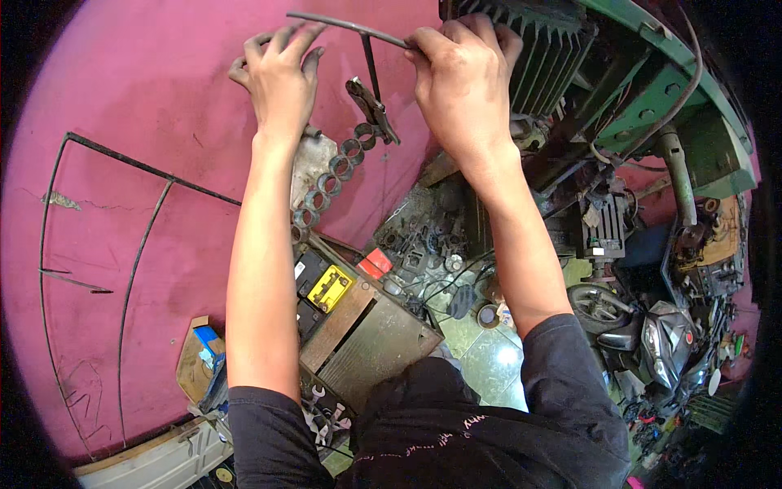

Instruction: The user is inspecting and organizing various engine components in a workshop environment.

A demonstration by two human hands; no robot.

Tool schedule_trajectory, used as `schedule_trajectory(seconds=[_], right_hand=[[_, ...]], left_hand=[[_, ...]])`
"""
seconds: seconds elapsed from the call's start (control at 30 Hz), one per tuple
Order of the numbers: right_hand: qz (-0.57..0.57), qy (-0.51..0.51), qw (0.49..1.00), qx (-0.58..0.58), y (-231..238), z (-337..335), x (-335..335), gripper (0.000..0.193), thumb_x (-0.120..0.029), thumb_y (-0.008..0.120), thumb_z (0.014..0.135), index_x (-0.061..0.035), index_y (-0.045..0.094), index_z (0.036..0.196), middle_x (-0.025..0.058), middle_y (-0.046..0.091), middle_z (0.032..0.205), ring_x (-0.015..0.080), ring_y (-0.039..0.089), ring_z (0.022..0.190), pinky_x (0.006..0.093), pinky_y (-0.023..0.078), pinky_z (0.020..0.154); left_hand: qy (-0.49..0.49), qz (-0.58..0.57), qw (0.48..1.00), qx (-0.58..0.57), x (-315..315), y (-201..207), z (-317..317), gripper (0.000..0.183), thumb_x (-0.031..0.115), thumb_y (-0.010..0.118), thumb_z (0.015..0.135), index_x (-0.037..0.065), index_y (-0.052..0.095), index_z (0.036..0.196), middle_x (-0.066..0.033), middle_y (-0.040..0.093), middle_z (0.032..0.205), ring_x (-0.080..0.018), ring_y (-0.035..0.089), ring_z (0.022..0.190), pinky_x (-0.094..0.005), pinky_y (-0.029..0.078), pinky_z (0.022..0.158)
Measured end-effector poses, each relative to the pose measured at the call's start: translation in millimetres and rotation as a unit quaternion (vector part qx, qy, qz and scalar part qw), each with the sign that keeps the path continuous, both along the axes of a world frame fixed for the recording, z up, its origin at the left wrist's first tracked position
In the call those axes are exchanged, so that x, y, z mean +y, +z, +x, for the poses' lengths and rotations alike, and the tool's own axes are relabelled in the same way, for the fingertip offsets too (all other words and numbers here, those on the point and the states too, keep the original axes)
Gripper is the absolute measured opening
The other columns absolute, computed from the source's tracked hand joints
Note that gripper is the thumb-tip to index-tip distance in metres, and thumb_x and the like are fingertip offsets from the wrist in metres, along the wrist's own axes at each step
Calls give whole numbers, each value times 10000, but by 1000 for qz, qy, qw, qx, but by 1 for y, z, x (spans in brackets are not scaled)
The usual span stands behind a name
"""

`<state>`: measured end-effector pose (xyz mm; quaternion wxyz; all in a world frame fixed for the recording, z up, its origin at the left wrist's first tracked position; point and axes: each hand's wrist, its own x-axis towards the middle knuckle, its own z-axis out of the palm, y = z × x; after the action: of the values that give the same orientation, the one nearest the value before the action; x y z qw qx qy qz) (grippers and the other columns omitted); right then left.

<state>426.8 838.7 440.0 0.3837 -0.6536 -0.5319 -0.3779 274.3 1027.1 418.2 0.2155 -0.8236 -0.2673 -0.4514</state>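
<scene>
In front of the pink wall (175,106), my right hand (468,85) pinches the right end of a thin dark T-shaped metal bar (346,25). Its stem runs down to a dark, worn metal piece (371,110), and I cannot tell whether the two are joined. My left hand (281,77) is raised with fingers bent and apart, nothing visible in it. Its fingertips come close to the bar's left part; contact is unclear. Between my forearms, a slanting row of short metal rings (329,183) sits on the wall beside a pale plate (312,167).
A green-framed machine with a finned dark motor (550,61) stands close on the right. Below are a metal-topped bench (371,350), a yellow-topped battery (330,288), several wrenches (326,420) and metal parts on the floor. A bent rod frame (122,155) spans the left wall.
</scene>
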Motion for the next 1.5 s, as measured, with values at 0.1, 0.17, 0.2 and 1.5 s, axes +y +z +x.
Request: schedule_trajectory(seconds=[0.1, 0.17, 0.2, 1.5], right_hand=[[3, 13, 1000, -4, 1, -3, 7, 81, -124, 769, 843, -110, 785, 921, 69, 714, 857, 306, 654, 1015, 483, 421, 990], [-24, 7, 1000, -13, -1, -1, 11, 103, -102, 755, 829, -106, 787, 928, 84, 713, 864, 309, 653, 1016, 489, 432, 991], [-24, 6, 1000, -14, -2, 0, 14, 103, -102, 755, 829, -106, 787, 928, 84, 713, 864, 309, 653, 1016, 489, 432, 991], [-242, 7, 957, 162, -178, -9, 37, 302, -54, 694, 802, -28, 742, 1099, 166, 708, 1087, 390, 623, 1113, 508, 527, 949]], left_hand=[[-17, -36, 997, 70, 13, -1, -6, 379, 258, 819, 871, 227, 749, 1242, 49, 721, 1275, -257, 580, 1202, -505, 326, 1042], [4, -18, 1000, -5, 16, -3, -2, 292, 264, 823, 867, 215, 758, 1148, 44, 737, 1202, -243, 591, 1172, -497, 325, 1027], [4, -18, 1000, -5, 16, -5, 0, 292, 264, 823, 867, 215, 758, 1148, 44, 737, 1202, -243, 591, 1172, -497, 325, 1027], [11, -255, 935, 246, 13, -141, -9, 557, 65, 579, 946, 209, 617, 1483, -25, 557, 1587, -361, 486, 1390, -671, 321, 1085]])
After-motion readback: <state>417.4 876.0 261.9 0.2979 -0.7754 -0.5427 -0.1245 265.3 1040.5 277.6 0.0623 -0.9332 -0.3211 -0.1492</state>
